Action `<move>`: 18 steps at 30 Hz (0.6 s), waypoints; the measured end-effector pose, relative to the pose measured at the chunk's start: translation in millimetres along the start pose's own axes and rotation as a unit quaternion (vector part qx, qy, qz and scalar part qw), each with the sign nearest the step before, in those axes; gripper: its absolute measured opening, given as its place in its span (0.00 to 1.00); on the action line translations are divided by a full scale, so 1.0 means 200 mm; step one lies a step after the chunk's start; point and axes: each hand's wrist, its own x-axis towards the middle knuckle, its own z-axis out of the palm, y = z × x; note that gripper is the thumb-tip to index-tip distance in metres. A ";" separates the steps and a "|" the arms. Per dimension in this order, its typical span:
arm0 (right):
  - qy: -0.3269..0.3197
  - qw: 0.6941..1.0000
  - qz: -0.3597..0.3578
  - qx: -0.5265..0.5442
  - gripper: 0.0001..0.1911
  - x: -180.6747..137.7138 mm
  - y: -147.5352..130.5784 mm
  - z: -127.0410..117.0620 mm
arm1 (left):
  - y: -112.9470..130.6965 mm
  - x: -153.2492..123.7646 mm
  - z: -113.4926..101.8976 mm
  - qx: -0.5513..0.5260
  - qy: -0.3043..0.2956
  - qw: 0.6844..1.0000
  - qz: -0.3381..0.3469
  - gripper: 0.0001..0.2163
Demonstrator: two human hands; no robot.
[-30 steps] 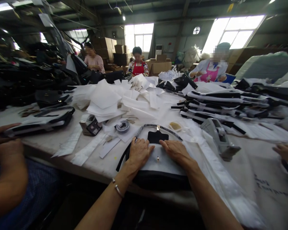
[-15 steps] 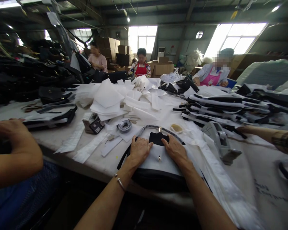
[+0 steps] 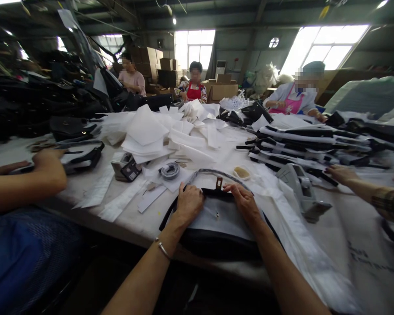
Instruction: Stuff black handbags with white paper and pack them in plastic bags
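Observation:
A black handbag (image 3: 221, 249) lies in front of me on the table, with a white sheet (image 3: 213, 218) over its front. A small metal post pokes through the sheet. At the bag's far side, the edge of a dark flap (image 3: 210, 191) shows, with a gold-coloured clasp piece (image 3: 219, 183) standing up from it. My left hand (image 3: 189, 203) is closed on the flap's left end, fingers curled over it. On the other side, my right hand (image 3: 244, 202) pinches the flap just right of the clasp. A wrapped handle (image 3: 203, 172) arches behind both hands.
Left of the bag are a tape dispenser (image 3: 126, 167), a grey coil (image 3: 170, 171) and white strips. A small dish (image 3: 241, 173) and another dispenser (image 3: 298, 188) stand to the right. White sheets (image 3: 147, 127) and stacked bags (image 3: 302, 140) lie beyond. Co-workers' arms reach in from both sides.
The flap has tilted up, so its dark face now shows only as a thin edge. My right fingers have shifted up beside the clasp. The left co-worker's arm has moved farther over the table.

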 end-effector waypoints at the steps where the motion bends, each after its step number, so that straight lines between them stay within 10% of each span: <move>1: -0.020 1.000 -0.008 0.011 0.23 -0.01 -0.01 0.00 | 0.00 0.00 0.00 -0.004 0.002 1.000 -0.004 0.14; 10: -0.139 0.963 -0.105 -0.206 0.21 -0.03 -0.02 0.05 | -0.02 -0.03 -0.02 -0.085 0.093 0.992 -0.030 0.11; 13: -0.148 0.949 -0.105 -0.256 0.19 -0.04 0.00 0.07 | -0.01 -0.06 -0.09 -0.216 0.147 0.961 0.090 0.12; 18: -0.146 0.936 -0.087 -0.307 0.17 -0.04 0.01 0.10 | 0.03 -0.10 -0.15 -0.317 0.017 0.907 0.278 0.15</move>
